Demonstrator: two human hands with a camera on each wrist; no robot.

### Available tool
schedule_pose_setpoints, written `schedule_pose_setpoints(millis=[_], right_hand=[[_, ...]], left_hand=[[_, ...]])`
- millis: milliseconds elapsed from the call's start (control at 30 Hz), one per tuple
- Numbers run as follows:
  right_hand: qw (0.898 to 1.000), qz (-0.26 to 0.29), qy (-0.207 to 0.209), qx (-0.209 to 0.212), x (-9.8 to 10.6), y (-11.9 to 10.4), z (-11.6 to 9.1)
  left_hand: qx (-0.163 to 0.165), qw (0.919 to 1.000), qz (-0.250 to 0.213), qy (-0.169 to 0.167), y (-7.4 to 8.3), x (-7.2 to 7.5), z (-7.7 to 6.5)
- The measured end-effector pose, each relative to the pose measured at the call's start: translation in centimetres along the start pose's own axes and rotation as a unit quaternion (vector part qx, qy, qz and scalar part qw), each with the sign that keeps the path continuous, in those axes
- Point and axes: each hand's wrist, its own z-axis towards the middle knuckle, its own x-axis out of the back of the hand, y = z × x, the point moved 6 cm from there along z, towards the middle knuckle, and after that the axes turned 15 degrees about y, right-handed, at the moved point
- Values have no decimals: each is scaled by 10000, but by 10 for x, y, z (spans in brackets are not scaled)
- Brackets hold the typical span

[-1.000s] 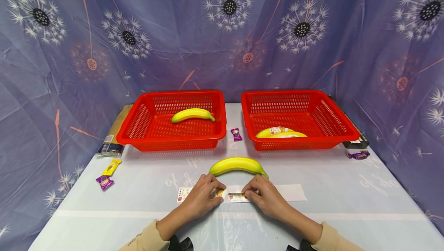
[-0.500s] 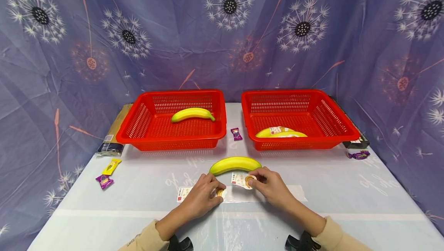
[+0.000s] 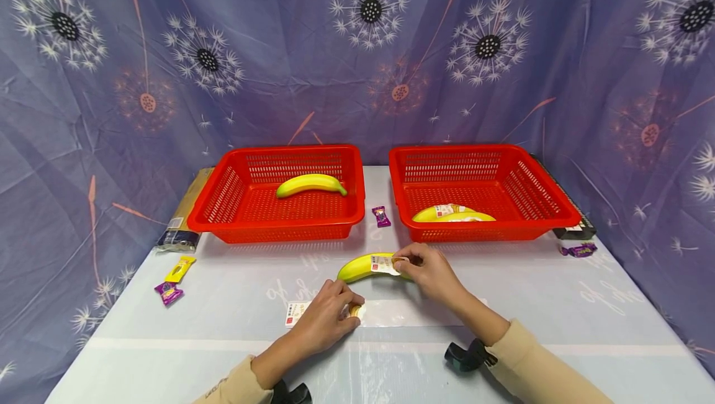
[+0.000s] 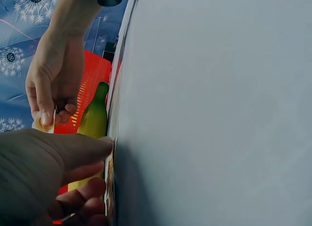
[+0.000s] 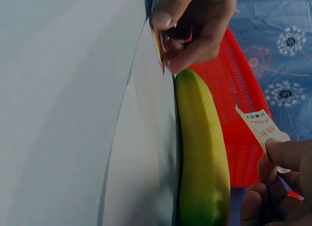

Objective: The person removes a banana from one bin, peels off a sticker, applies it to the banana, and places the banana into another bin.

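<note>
My right hand (image 3: 427, 270) pinches a white label sticker (image 5: 259, 124), printed with red marks and a small banana picture, between thumb and index finger. The sticker hangs just above a yellow-green banana (image 3: 356, 269) lying on the table; the right wrist view shows a gap between them. Below the banana lies a backing strip (image 3: 399, 313) for stickers, its right part bare. My left hand (image 3: 329, 314) rests on this strip, thumb and index finger spread and pressing beside another sticker (image 3: 298, 313). The right end of the banana is hidden by my right hand in the head view.
Behind stand two red baskets: the left basket (image 3: 279, 230) holds one plain banana (image 3: 310, 185), the right basket (image 3: 491, 232) two labelled bananas (image 3: 441, 213). Wrapped candies (image 3: 382, 216) lie between and beside them. A packet (image 3: 187, 215) leans at the left, a black box (image 3: 578, 230) at the right.
My right hand has peeled the sticker off the strip, lifted it and carried it forward over the banana. The left hand has stayed in place on the strip.
</note>
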Motion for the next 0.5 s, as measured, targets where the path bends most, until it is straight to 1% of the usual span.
schedule_pose_setpoints(millis=[67, 133, 233, 300, 400, 500], right_hand=[[10000, 27, -31, -40, -2, 2, 3], [9999, 69, -84, -47, -4, 4, 6], [9998, 176, -103, -80, -5, 6, 8], [9996, 234, -104, -116, -6, 7, 8], [9994, 294, -92, -171, -7, 7, 9], [9991, 358, -120, -195, -8, 6, 10]], left_hand=[[3, 9998, -65, 162, 1, 4, 3], [90, 9990, -186, 397, 2, 9, 9], [380, 9954, -435, 768, 1, 19, 24], [602, 9922, -556, 943, 0, 23, 36], [898, 9887, -691, 985, -2, 25, 53], [1086, 9877, -757, 830, -4, 19, 68]])
